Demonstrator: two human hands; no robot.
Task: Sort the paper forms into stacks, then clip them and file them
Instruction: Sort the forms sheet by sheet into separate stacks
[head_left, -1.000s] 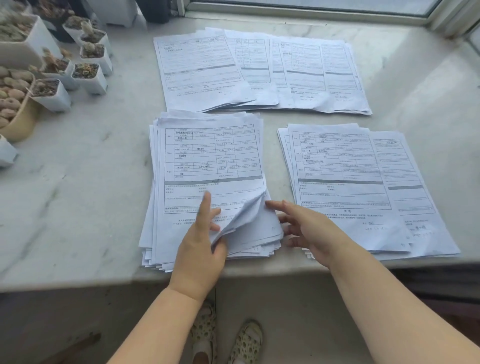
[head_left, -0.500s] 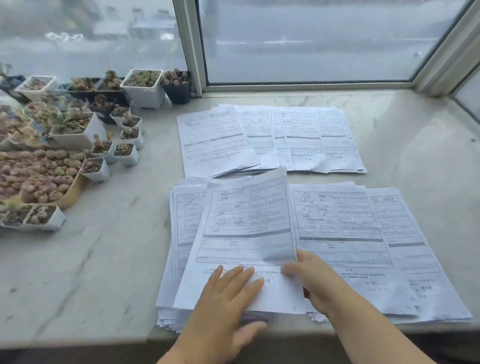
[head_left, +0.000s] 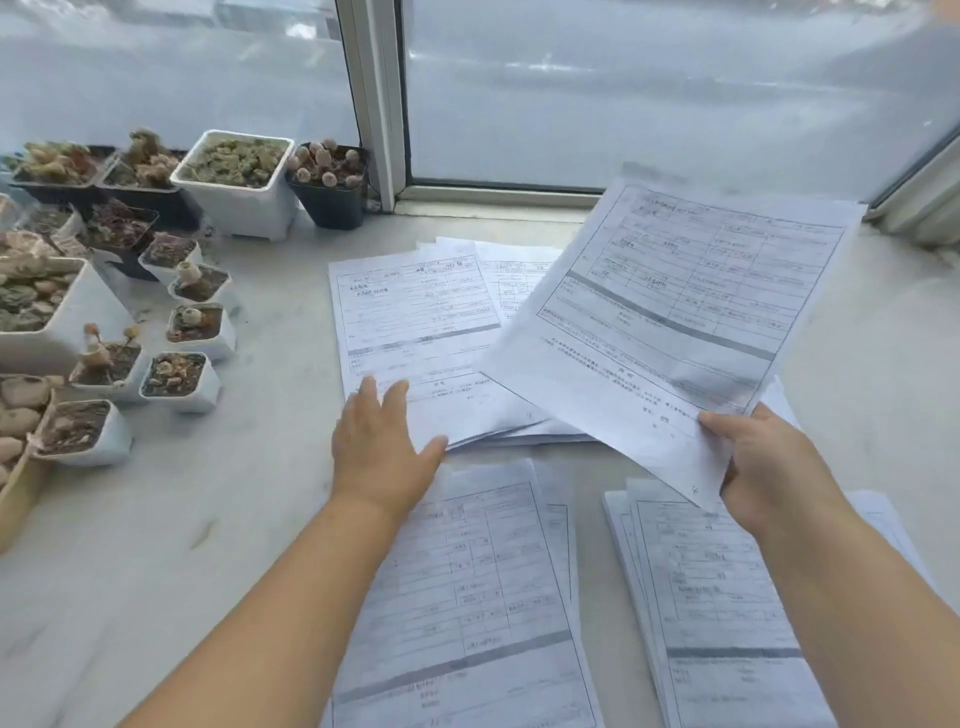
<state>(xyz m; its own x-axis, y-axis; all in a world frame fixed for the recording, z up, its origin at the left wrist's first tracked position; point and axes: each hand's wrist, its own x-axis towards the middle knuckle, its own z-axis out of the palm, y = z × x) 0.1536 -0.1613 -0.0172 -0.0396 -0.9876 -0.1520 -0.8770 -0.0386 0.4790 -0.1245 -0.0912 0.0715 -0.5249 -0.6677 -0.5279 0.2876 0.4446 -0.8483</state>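
The right hand (head_left: 769, 467) pinches one form (head_left: 670, 317) aloft above the far stack (head_left: 415, 332), near the window, while the flat, relaxed left hand (head_left: 382, 447) steadies that stack's corner; she should lower it squarely, edges aligned.

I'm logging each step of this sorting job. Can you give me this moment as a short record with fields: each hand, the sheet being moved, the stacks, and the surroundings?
right hand: pinches the near corner of the lifted form
lifted form: single sheet, tilted, held above the far stack
left hand: fingers straight, resting on the near left corner of the far stack
far stack: fanned sheets by the window
near left stack: flat, partly under the left forearm
near right stack: flat, loosely squared
plant pots: clustered at left
clips: none visible
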